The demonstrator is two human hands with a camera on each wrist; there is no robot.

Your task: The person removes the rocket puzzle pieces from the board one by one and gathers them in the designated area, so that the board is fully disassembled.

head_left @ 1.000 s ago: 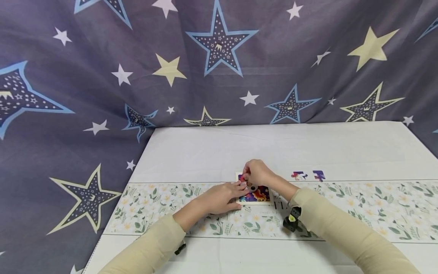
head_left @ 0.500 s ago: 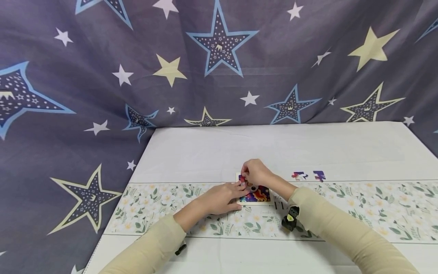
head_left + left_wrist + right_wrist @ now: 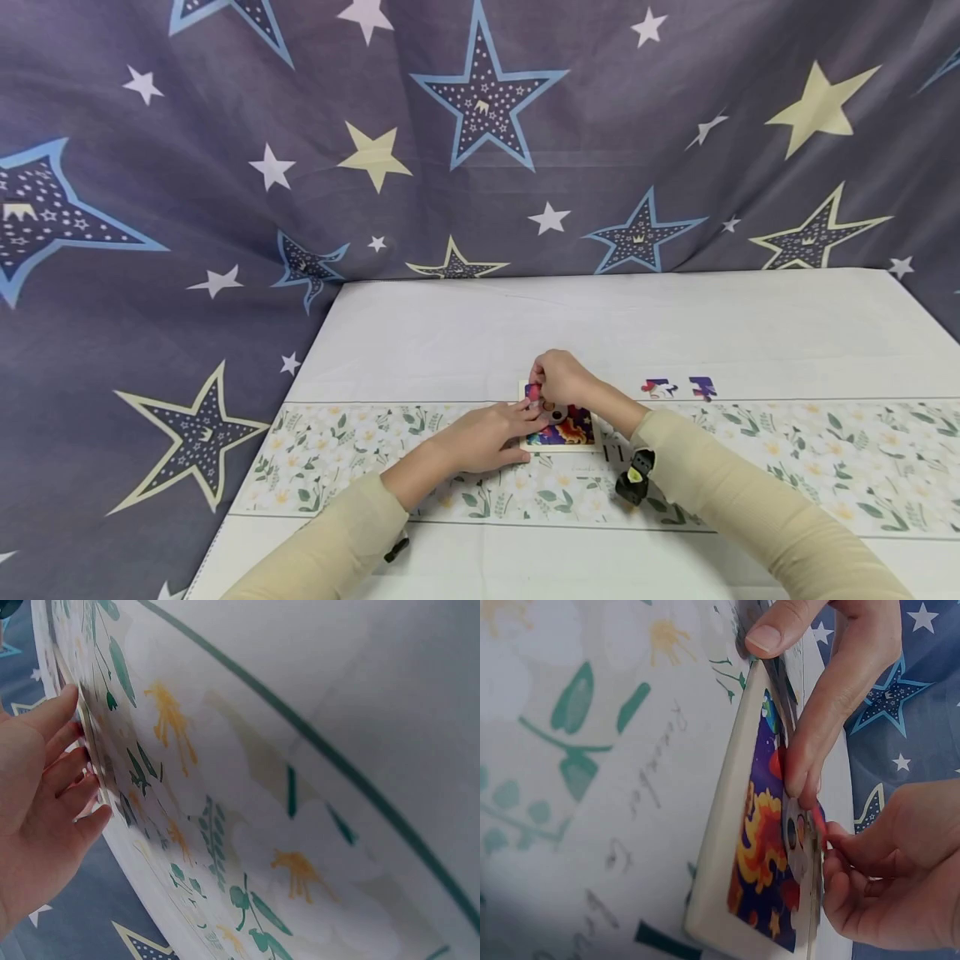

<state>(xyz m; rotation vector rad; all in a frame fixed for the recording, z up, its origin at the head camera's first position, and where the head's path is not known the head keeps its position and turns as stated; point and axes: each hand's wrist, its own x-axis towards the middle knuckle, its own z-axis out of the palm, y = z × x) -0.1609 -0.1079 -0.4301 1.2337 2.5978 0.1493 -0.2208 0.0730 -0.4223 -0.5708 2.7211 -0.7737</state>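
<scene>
A framed jigsaw puzzle [image 3: 570, 432] with a colourful picture and a pale border lies on the table between the hands. The left hand [image 3: 487, 435] lies at its left side, with extended fingers resting on the picture. In the right wrist view, the right hand [image 3: 900, 862] pinches a small reddish puzzle piece [image 3: 820, 823] between thumb and fingers, at the puzzle's far edge. From the head, the right hand [image 3: 564, 379] covers the upper part of the picture, near the left fingertips. The left wrist view shows the left hand [image 3: 49, 780] against the frame's edge.
Two loose puzzle pieces lie right of the puzzle: a red, white and purple piece [image 3: 660, 388] and a purple piece [image 3: 703, 387]. The white table cover [image 3: 450, 333] has a flowered band [image 3: 360, 433]. A dark star-patterned curtain [image 3: 420, 200] hangs behind and to the left.
Both hands keep nearly the same place on the puzzle. The right forearm has shifted very slightly left, and the head view has tilted a little.
</scene>
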